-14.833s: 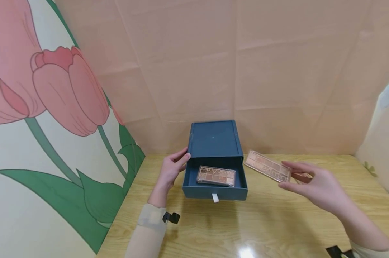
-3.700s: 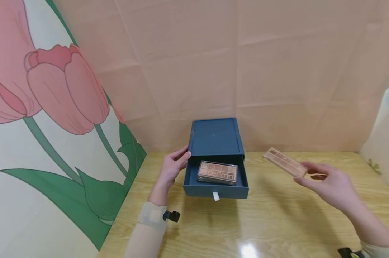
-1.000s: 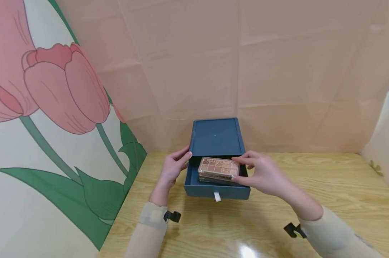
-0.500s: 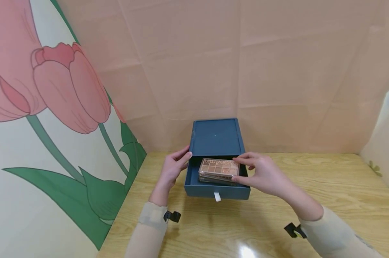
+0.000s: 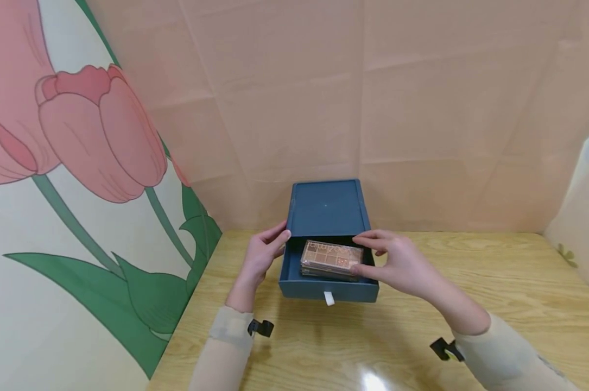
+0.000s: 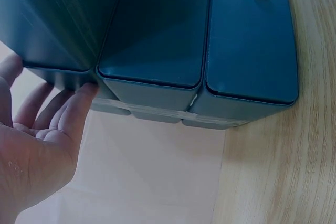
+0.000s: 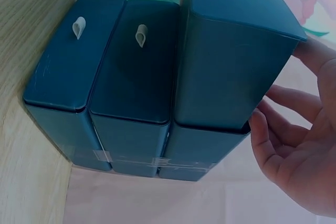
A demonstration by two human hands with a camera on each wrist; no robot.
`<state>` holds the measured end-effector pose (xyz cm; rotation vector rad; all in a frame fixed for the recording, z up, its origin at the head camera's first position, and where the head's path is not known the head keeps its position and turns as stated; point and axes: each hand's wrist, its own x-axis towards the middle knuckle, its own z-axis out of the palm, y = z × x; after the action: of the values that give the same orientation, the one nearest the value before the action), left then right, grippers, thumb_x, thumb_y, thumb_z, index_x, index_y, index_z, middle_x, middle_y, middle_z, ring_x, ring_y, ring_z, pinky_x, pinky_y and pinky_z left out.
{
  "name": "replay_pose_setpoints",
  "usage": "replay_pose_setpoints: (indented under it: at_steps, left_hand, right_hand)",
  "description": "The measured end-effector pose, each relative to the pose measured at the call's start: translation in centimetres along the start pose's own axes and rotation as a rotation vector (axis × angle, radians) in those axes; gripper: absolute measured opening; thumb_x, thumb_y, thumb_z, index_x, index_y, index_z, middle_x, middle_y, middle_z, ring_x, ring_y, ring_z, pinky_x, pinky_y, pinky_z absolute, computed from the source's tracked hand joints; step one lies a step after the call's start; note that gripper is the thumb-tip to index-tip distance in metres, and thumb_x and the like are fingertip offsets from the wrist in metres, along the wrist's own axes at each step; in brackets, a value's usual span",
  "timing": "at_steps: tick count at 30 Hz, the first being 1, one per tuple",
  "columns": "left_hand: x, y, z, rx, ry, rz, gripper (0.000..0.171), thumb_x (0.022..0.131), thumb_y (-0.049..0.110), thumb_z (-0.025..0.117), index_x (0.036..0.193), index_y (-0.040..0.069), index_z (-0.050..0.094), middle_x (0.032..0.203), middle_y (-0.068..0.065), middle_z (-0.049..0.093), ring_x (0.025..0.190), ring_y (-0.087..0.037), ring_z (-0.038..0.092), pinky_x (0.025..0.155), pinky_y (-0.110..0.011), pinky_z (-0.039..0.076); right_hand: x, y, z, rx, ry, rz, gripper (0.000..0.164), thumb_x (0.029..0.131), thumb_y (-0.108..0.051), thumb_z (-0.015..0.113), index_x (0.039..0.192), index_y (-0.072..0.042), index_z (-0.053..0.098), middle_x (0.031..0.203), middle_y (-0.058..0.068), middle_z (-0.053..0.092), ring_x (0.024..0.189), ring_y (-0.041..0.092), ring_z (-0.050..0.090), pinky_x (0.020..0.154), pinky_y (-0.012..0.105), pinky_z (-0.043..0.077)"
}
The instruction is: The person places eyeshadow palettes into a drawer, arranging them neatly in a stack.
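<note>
A dark blue drawer cabinet (image 5: 325, 209) stands on the table, its top drawer (image 5: 294, 290) pulled out. Inside the drawer lies a stack of eyeshadow palettes (image 5: 331, 255) in clear cases. My left hand (image 5: 259, 255) rests against the cabinet's left side, thumb at the front edge; in the left wrist view its fingers (image 6: 79, 106) touch that side. My right hand (image 5: 397, 260) is at the drawer's right wall. Its thumb overlaps the top palette's near right corner, while the index fingertip appears just off the far edge. In the right wrist view, several fingers (image 7: 265, 129) lie beside the drawer.
Below the pulled-out drawer are two pushed-in drawers (image 6: 252, 45) with white pull tabs (image 7: 140, 35). Wood-grain table (image 5: 470, 304) surrounds the cabinet. Behind hangs a pink cloth (image 5: 421, 108), with a tulip-printed panel (image 5: 123, 141) at the left.
Since the earliest frames, the stack has grown and my right hand has carried a palette leftward into the drawer. Over the last second that palette has settled lower and my index finger has come off it.
</note>
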<state>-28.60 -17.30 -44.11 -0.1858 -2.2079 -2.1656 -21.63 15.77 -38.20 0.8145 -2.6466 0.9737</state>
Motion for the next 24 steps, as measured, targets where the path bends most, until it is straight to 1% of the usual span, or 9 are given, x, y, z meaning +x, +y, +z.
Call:
replay_pose_setpoints:
  at_steps: [4, 9, 12, 14, 16, 18, 20, 22, 24]
  left_hand:
    - [0.1, 0.0, 0.0, 0.007, 0.000, 0.004, 0.049, 0.098, 0.037, 0.082, 0.142, 0.020, 0.072, 0.148, -0.008, 0.064, 0.131, -0.030, 0.064, 0.103, -0.052, 0.056]
    - [0.2, 0.1, 0.0, -0.002, 0.004, 0.005, 0.048, 0.099, 0.034, 0.081, 0.142, 0.017, 0.071, 0.148, -0.010, 0.065, 0.130, -0.032, 0.065, 0.102, -0.052, 0.056]
    - [0.1, 0.0, 0.0, -0.002, 0.001, 0.003, 0.048, 0.099, 0.034, 0.081, 0.143, 0.017, 0.071, 0.148, -0.010, 0.064, 0.130, -0.032, 0.065, 0.102, -0.052, 0.056]
    - [0.1, 0.0, 0.0, 0.000, -0.002, 0.002, 0.048, 0.099, 0.035, 0.081, 0.143, 0.018, 0.071, 0.149, -0.010, 0.064, 0.131, -0.032, 0.064, 0.103, -0.052, 0.056]
    - [0.1, 0.0, 0.0, 0.006, -0.005, 0.000, 0.049, 0.099, 0.037, 0.081, 0.143, 0.018, 0.071, 0.149, -0.009, 0.064, 0.131, -0.031, 0.064, 0.103, -0.051, 0.056]
    - [0.0, -0.1, 0.0, 0.008, -0.005, -0.002, 0.049, 0.099, 0.038, 0.081, 0.143, 0.019, 0.071, 0.149, -0.008, 0.064, 0.132, -0.030, 0.064, 0.103, -0.051, 0.056]
    - [0.1, -0.2, 0.0, 0.004, -0.006, -0.002, 0.049, 0.099, 0.038, 0.081, 0.143, 0.019, 0.071, 0.149, -0.008, 0.064, 0.133, -0.030, 0.063, 0.103, -0.051, 0.056]
    - [0.1, -0.2, 0.1, 0.005, -0.006, -0.001, 0.049, 0.099, 0.038, 0.081, 0.143, 0.019, 0.071, 0.149, -0.007, 0.064, 0.133, -0.030, 0.063, 0.103, -0.051, 0.056]
    - [0.1, -0.2, 0.1, 0.009, -0.004, -0.004, 0.049, 0.098, 0.039, 0.081, 0.143, 0.020, 0.072, 0.149, -0.006, 0.064, 0.133, -0.029, 0.063, 0.103, -0.051, 0.056]
  right_hand:
    - [-0.1, 0.2, 0.2, 0.021, 0.042, 0.008, 0.058, 0.089, -0.036, 0.091, 0.138, -0.009, 0.073, 0.140, 0.012, 0.067, 0.102, 0.033, 0.071, 0.065, 0.029, 0.058]
    - [-0.2, 0.3, 0.2, 0.015, 0.061, 0.011, 0.057, 0.089, -0.038, 0.090, 0.137, -0.011, 0.074, 0.140, 0.011, 0.067, 0.099, 0.030, 0.071, 0.071, 0.033, 0.060]
    - [-0.3, 0.3, 0.2, 0.031, 0.074, 0.005, 0.054, 0.090, -0.035, 0.090, 0.136, -0.012, 0.075, 0.140, 0.010, 0.068, 0.099, 0.027, 0.071, 0.076, 0.036, 0.061]
    - [-0.6, 0.0, 0.3, 0.060, 0.106, -0.004, 0.049, 0.091, -0.030, 0.090, 0.135, -0.014, 0.076, 0.137, 0.007, 0.069, 0.100, 0.025, 0.071, 0.079, 0.035, 0.061]
    - [-1.0, -0.4, 0.4, 0.092, 0.162, -0.029, 0.043, 0.091, -0.024, 0.089, 0.131, -0.016, 0.078, 0.134, 0.003, 0.071, 0.097, 0.023, 0.070, 0.080, 0.031, 0.059]
    - [-1.5, -1.1, 0.6, 0.124, 0.229, -0.062, 0.038, 0.090, -0.019, 0.090, 0.127, -0.018, 0.080, 0.129, -0.002, 0.073, 0.092, 0.019, 0.070, 0.076, 0.026, 0.057]
    - [-2.0, -1.8, 1.0, 0.149, 0.288, -0.104, 0.036, 0.087, -0.014, 0.092, 0.122, -0.020, 0.082, 0.123, -0.005, 0.075, 0.084, 0.014, 0.068, 0.069, 0.021, 0.054]
    - [-2.6, -2.4, 1.4, 0.188, 0.321, -0.154, 0.035, 0.085, -0.006, 0.091, 0.117, -0.017, 0.083, 0.116, -0.002, 0.077, 0.076, 0.010, 0.066, 0.062, 0.020, 0.052]
    - [-3.2, -2.9, 2.0, 0.244, 0.324, -0.189, 0.034, 0.084, -0.001, 0.091, 0.112, -0.017, 0.083, 0.111, -0.002, 0.078, 0.071, 0.008, 0.065, 0.059, 0.019, 0.052]
